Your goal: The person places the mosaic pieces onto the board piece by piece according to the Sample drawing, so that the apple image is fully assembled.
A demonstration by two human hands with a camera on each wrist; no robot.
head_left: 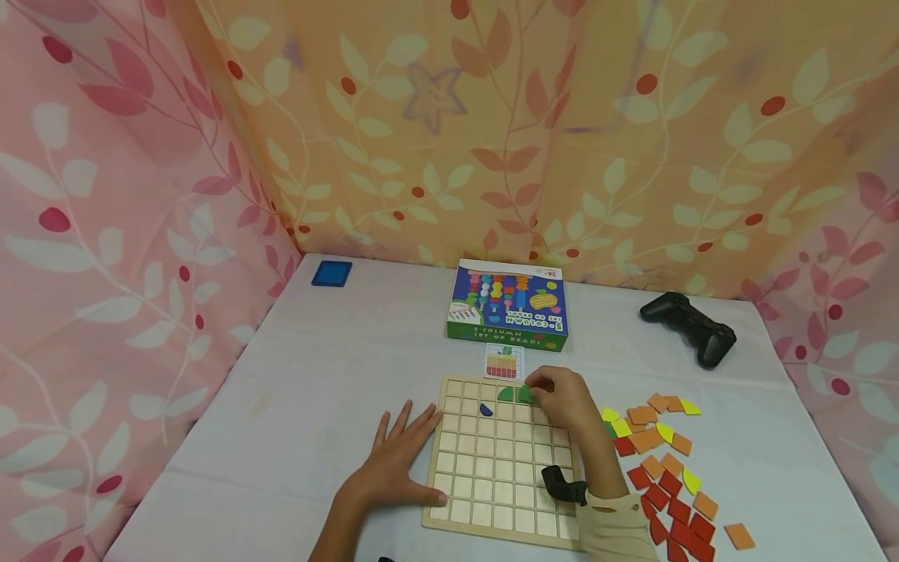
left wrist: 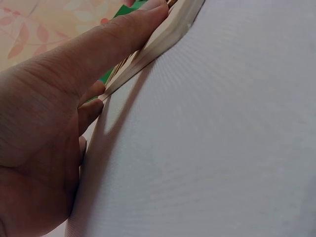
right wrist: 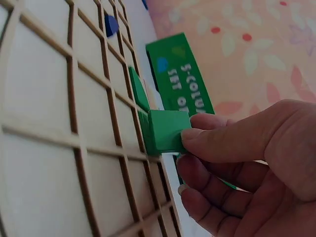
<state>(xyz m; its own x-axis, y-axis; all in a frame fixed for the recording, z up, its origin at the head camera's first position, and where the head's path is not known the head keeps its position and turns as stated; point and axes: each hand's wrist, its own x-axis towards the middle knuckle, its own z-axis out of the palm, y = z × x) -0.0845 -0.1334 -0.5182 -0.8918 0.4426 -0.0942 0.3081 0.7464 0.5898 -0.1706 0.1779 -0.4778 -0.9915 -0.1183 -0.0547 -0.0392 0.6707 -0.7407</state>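
Note:
A wooden grid board lies on the white table. My left hand rests at its left edge with spread, straight fingers, the thumb lying over the frame near the lower left corner. At the far right part of the board, my right hand pinches a green square tile between thumb and fingertips, tilted up against the grid. Beside it a green curved-edge tile sits in a far-row cell. A small dark blue half-round piece lies on the board nearby.
A pattern card lies beyond the board, before a colourful bead-set box. Loose red tiles, orange tiles and yellow tiles are scattered on the right. A black game controller and a blue square object lie farther back.

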